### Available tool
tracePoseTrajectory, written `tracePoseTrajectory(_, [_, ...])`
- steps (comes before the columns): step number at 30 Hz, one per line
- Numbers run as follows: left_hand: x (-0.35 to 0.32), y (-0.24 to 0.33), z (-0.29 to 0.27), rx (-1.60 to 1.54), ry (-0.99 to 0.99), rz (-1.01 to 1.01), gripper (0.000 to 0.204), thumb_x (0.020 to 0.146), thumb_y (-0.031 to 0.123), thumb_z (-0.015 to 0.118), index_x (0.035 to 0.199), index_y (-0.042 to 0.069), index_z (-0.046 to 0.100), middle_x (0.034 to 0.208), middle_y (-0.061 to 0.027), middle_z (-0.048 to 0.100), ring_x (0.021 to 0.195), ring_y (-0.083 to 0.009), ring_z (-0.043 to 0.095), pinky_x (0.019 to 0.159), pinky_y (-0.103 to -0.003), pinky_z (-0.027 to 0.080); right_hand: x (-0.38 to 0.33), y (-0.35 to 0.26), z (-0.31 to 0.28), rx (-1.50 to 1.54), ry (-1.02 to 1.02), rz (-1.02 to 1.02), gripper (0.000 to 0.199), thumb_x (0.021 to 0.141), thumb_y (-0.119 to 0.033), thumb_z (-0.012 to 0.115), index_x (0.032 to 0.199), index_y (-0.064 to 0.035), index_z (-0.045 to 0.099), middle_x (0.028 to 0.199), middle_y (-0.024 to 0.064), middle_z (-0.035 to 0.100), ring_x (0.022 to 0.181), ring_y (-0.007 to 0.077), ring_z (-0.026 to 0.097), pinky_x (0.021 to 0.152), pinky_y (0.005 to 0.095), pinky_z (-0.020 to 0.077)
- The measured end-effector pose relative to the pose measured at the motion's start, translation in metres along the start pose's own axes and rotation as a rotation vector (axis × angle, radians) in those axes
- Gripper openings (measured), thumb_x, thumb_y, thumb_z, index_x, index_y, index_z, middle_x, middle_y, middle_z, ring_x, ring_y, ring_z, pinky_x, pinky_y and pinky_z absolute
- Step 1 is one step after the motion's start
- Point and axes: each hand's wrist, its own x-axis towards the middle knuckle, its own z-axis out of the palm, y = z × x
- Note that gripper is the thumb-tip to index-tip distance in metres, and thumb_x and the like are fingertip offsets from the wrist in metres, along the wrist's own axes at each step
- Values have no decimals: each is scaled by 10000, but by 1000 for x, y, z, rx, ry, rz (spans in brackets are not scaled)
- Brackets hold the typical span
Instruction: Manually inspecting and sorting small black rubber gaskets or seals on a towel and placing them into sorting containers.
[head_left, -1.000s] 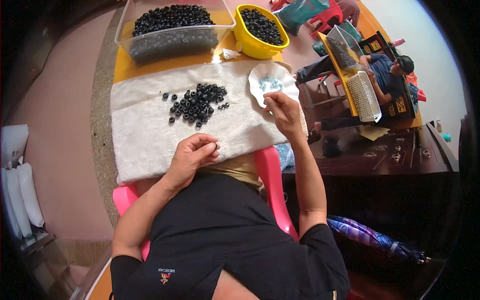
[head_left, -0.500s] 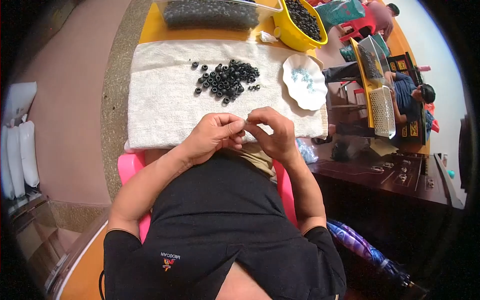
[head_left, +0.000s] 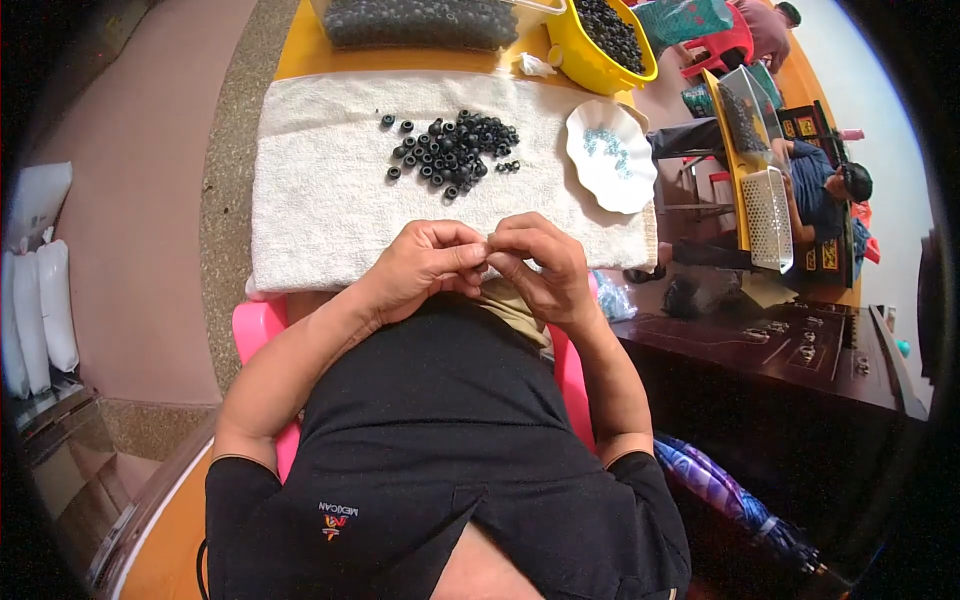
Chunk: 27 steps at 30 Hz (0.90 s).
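Observation:
My left hand (head_left: 432, 262) and my right hand (head_left: 542, 262) meet at the near edge of a white towel (head_left: 325, 190). Both are closed in a pinch, thumb against forefinger, with the fingertips touching each other. Whatever they hold is too small or too hidden to make out. Beyond them on the towel lies a loose heap of small black ring-shaped parts (head_left: 450, 150), the larger ones to the left and the smaller to the right. At the towel's right side a white scalloped dish (head_left: 624, 195) carries tiny pale blue pieces (head_left: 607, 150).
At the far edge of the yellow table stand a clear bin (head_left: 420, 30) of black parts and a yellow basket (head_left: 590, 78) full of them. A crumpled tissue (head_left: 536, 66) lies between. To the right, another person (head_left: 815, 190) sits at a table with a white perforated basket (head_left: 768, 222).
My fingertips have drawn slightly closer together, and the right fingers are more curled. The towel and the things on it sit a little higher in the picture.

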Motion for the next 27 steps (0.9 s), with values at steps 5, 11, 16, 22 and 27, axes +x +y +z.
tracePoseTrajectory(5, [1,0,-1,37,23,6,173,947,202,655,1016,45,675,856,-10,641,768,-82,614,712,-264,563,-4,9,4,-145,16,-13,160,826,9,693,980,-5,651,868,148,655,772,276,669,665,328,528])
tracePoseTrajectory(11, [1,-2,0,49,66,13,203,971,198,614,1032,9,656,852,-33,643,745,-98,620,685,-264,552,-4,9,4,-232,19,-61,146,824,21,682,963,-2,642,860,145,652,759,287,663,653,331,522])
tracePoseTrajectory(16, [1,-2,1,123,79,36,203,972,201,615,1026,9,655,850,-28,641,737,-90,626,672,-250,551,-4,9,3,-214,9,-66,168,805,40,687,960,-6,643,859,143,652,754,289,662,654,335,525])
tracePoseTrajectory(22, [1,-3,1,150,95,63,202,970,205,620,1017,12,655,846,-18,645,734,-85,631,672,-243,550,-6,11,4,-113,9,-20,163,817,46,692,971,10,650,873,135,653,766,234,668,668,303,532])
tracePoseTrajectory(27, [2,-5,2,146,82,120,205,966,210,628,1017,13,657,852,-20,659,735,-80,632,673,-232,541,-5,6,6,37,44,131,148,843,23,674,991,17,661,873,138,657,765,222,669,668,291,530])
